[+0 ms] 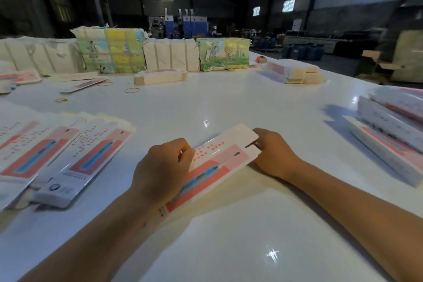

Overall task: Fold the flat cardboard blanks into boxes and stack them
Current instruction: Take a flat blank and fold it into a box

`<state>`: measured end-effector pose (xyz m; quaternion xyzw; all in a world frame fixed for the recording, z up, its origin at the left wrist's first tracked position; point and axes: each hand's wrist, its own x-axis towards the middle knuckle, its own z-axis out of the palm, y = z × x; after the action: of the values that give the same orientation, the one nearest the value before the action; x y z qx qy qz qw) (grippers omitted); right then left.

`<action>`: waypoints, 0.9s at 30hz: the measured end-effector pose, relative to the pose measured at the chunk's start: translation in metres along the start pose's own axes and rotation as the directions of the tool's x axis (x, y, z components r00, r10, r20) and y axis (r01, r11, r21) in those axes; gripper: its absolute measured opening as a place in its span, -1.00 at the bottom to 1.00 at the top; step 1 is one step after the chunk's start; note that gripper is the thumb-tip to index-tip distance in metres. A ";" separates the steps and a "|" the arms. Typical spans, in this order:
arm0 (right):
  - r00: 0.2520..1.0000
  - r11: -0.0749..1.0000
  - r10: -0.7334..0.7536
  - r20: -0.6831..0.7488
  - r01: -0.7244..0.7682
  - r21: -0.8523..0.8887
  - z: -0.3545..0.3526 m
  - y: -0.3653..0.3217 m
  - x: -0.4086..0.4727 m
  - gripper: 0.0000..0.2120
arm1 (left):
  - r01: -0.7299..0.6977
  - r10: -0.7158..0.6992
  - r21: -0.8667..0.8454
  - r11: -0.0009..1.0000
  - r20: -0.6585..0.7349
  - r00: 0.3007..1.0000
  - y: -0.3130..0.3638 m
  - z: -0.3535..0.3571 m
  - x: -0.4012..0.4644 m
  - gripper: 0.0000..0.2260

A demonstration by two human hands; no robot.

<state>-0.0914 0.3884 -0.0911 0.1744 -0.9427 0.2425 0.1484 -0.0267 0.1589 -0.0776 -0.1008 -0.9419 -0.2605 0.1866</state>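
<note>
At the left edge of the white tabletop (229, 103) lies a fanned pile of flat blanks (68, 155), printed pink and coral with a blue pen-shaped picture; a small round blue logo sits on a lower flap, but its lettering is too blurred to read. Just right of the pile, the left hand (163, 168) curls its fingers over the long left edge of the box (215, 162) being shaped, which lies slanted at the centre of the tabletop. The right hand (273, 153) pinches the box's far end, its fingers at the slit beside the rounded tuck flap.

The step looks like closing that end. To do it well, I would keep the left hand steadying the body so the walls stay square, bend the flap cleanly along its crease, and slide it in without buckling the corner.

Far right, finished boxes (393, 135) are stacked. Rows of dots show on the print; no words are legible.
</note>
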 end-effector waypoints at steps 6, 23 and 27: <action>0.934 0.346 0.314 0.171 -0.281 0.895 -0.021 -0.020 -0.003 -0.80 | -0.045 0.046 0.031 0.999 -0.030 0.999 -0.009 0.000 0.000 -0.79; 0.949 0.562 0.269 -0.162 -0.018 0.827 -0.019 -0.034 -0.016 -0.67 | -0.019 0.018 0.267 0.964 0.008 1.000 0.029 0.006 -0.006 -0.26; 0.954 0.964 -0.160 -0.252 0.205 0.166 -0.014 -0.033 -0.026 -0.81 | 0.021 0.008 0.341 0.940 -0.083 0.997 0.032 0.003 -0.007 -0.26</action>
<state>-0.0520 0.3753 -0.0751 0.2444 -0.8706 0.3358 0.2640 -0.0119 0.1867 -0.0684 -0.0530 -0.9646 -0.0977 0.2392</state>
